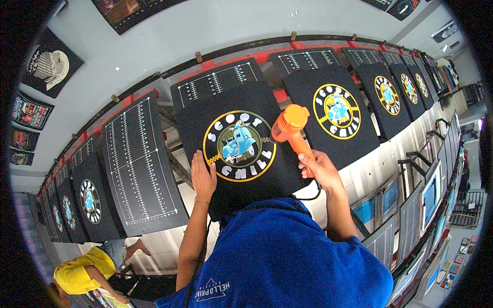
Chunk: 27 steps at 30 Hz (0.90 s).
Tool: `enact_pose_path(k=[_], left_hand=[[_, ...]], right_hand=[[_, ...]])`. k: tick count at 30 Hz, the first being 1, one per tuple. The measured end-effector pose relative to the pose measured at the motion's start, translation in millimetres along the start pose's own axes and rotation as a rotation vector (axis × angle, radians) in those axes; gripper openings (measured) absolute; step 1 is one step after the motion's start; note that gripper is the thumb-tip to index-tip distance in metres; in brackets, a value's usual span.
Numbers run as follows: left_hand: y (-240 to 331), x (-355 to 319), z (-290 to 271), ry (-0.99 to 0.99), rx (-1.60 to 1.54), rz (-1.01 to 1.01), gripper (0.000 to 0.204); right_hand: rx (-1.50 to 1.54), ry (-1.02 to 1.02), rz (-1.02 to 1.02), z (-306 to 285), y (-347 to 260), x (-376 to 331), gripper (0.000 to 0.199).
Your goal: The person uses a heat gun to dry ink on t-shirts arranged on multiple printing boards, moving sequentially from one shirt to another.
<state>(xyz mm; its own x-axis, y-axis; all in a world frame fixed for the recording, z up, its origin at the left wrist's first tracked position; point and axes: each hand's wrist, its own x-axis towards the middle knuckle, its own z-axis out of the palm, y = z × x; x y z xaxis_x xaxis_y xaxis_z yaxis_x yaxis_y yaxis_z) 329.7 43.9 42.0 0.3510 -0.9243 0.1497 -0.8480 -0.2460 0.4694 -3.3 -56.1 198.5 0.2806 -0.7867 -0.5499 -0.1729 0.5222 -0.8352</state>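
Note:
My right hand [322,170] grips the handle of an orange hair dryer [290,127]. The dryer's wide head is over the right side of a black fabric piece, probably a shirt [231,193], stretched on a board in front of me. A round print [238,145] with a light-blue scooter, a yellow ring and white lettering sits at its middle. My left hand [204,177] lies flat at the print's lower left edge, fingers stretched out, holding nothing. A dark cord hangs below the dryer's handle.
To the left is a black board with white ruler marks [139,159]; more printed black pieces [336,112] line both sides. Framed screens [432,195] stand on a rack at right. At lower left, a person in a yellow shirt [84,271] leans over something.

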Motion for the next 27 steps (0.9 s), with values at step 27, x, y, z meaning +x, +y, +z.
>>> enact_pose_path(k=[27], left_hand=[[0,1,-1,0.007,-0.019,-0.005,0.059]], right_hand=[[-0.051,0.007,-0.086,11,-3,20,0.036]])
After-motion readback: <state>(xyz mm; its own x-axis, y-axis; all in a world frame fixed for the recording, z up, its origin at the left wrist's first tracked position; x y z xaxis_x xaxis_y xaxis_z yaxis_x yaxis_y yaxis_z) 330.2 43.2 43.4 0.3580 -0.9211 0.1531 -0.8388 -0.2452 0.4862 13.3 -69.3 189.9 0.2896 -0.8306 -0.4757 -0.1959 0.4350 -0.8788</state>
